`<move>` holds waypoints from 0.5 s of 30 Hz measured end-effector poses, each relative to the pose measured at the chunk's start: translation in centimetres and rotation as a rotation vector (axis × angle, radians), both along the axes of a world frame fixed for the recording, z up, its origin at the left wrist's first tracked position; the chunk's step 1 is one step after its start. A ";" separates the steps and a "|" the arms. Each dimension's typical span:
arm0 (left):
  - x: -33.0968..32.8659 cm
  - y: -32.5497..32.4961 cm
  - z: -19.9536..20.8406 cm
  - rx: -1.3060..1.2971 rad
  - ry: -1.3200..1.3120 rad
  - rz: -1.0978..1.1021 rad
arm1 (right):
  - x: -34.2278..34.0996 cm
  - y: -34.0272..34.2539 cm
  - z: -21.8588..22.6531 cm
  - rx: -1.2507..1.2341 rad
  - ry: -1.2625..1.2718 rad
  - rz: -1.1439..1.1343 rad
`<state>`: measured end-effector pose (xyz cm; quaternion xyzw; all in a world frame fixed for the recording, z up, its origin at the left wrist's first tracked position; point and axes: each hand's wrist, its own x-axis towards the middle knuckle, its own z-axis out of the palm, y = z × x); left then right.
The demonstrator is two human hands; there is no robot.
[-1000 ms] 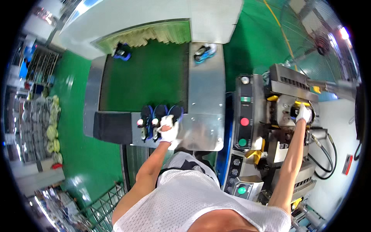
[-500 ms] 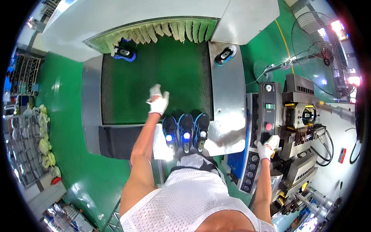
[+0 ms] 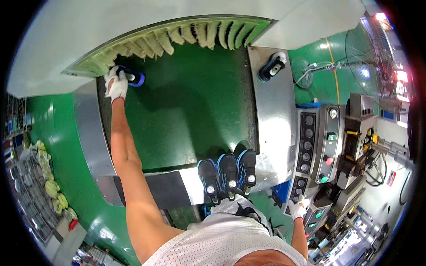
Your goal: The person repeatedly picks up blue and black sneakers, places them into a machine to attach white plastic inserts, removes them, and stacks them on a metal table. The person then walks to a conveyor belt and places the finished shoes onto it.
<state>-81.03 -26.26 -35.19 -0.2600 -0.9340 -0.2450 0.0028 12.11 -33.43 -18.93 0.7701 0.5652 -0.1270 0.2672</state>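
My left hand [image 3: 116,84], in a white glove, reaches the far left of the green conveyor belt [image 3: 177,106]. Its fingers are closed on the side of a black and blue shoe [image 3: 136,80] beside the fringed curtain; the shoe's toe is partly hidden. Low on the right, my gloved right hand [image 3: 297,208] is at the machine's dial panel [image 3: 300,186], fingers apart and holding nothing. Three black shoes with blue edges, the middle one [image 3: 228,173] among them, stand side by side on the metal ledge in front of me. One more shoe [image 3: 272,66] sits on the right metal side plate.
A pale green fringe curtain [image 3: 177,35] hangs across the white machine's opening [image 3: 146,13]. Black sheet [image 3: 164,189] covers part of the near ledge. At right are a control box with buttons [image 3: 328,146], pressing machinery [image 3: 355,150] and a standing fan [image 3: 364,57]. Wrapped bundles [image 3: 35,177] lie at left.
My left hand has moved from above the belt's middle to the shoe at far left. My right hand has shifted down the panels toward me. The view has shifted too.
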 end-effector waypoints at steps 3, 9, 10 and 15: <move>2.8 -0.4 0.7 0.057 0.209 -0.102 | -1.6 -0.3 -0.5 0.040 0.209 -0.064; 16.6 -2.1 5.7 0.016 0.084 -0.367 | -11.0 2.7 1.8 0.005 0.454 -0.049; 20.0 -1.9 7.2 0.018 0.074 -0.430 | -12.8 3.2 2.2 -0.008 0.535 -0.009; 39.1 -0.5 14.9 0.107 -0.178 -1.026 | -18.9 3.5 2.8 0.055 0.835 0.314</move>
